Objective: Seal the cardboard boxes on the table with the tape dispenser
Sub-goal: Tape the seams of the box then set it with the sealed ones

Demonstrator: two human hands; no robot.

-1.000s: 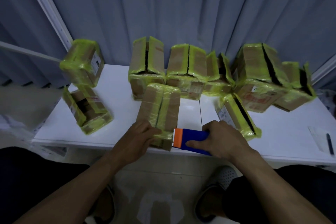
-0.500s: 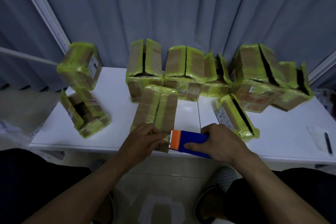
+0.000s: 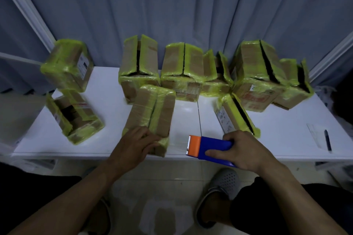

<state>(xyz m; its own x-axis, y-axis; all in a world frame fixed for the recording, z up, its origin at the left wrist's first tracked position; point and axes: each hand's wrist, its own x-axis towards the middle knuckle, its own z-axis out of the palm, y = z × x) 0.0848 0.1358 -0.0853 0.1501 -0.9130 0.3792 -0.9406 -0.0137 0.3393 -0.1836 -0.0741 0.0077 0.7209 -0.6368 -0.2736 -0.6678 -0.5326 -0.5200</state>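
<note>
Right hand (image 3: 246,150) clamped on tape dispenser (image 3: 212,147), apart at 3 o'clock of front box (image 3: 152,108); left hand (image 3: 133,145) flat on its near end; seam judged taped, next fetch 1 open box (image 3: 131,59) at 12 o'clock.

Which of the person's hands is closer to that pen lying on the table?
The right hand. It grips the tape dispenser left of the pen, not touching it; the left hand rests on a box farther left.
</note>
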